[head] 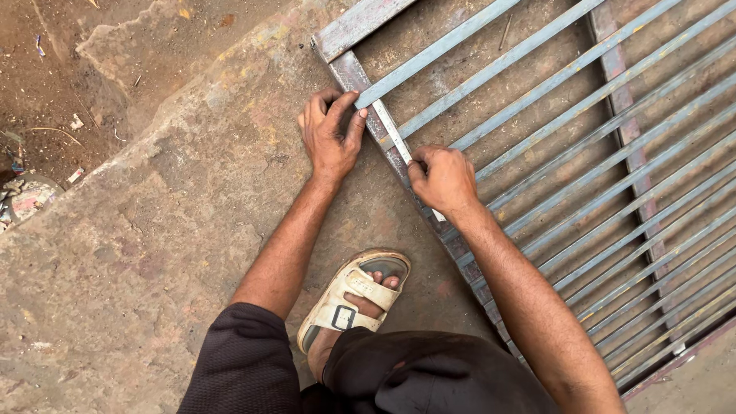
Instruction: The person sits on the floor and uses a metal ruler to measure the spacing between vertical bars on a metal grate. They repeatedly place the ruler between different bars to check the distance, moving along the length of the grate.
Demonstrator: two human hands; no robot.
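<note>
With the left hand (331, 135) pinning the top end of a steel ruler (393, 132) flat on the frame bar of the metal grille (583, 146) lying on the stone floor (153, 230), the right hand (443, 178) pinches its lower part, so the ruler should be kept tight along the bar's edge to read true.
</note>
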